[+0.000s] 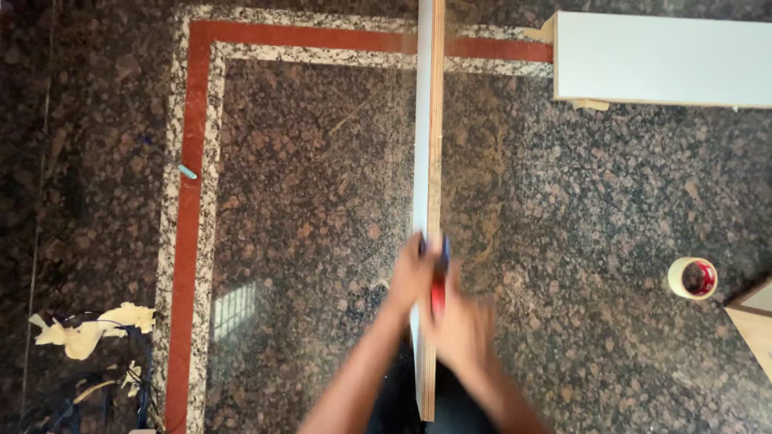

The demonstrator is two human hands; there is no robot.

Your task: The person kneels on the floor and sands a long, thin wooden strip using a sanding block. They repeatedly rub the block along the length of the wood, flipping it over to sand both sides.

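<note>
Both hands, blurred, meet at the edge of the upright board [429,161]. Right hand [465,325] clenches a red tool [438,293] against it; left hand [412,277] steadies the board, grip unclear.

Person, own body: two bare forearms, no sleeves, watch or rings visible. Left hand [412,277] and right hand [462,329] motion-blurred; fingers indistinct. Dark garment shows between the arms at near edge.
</note>
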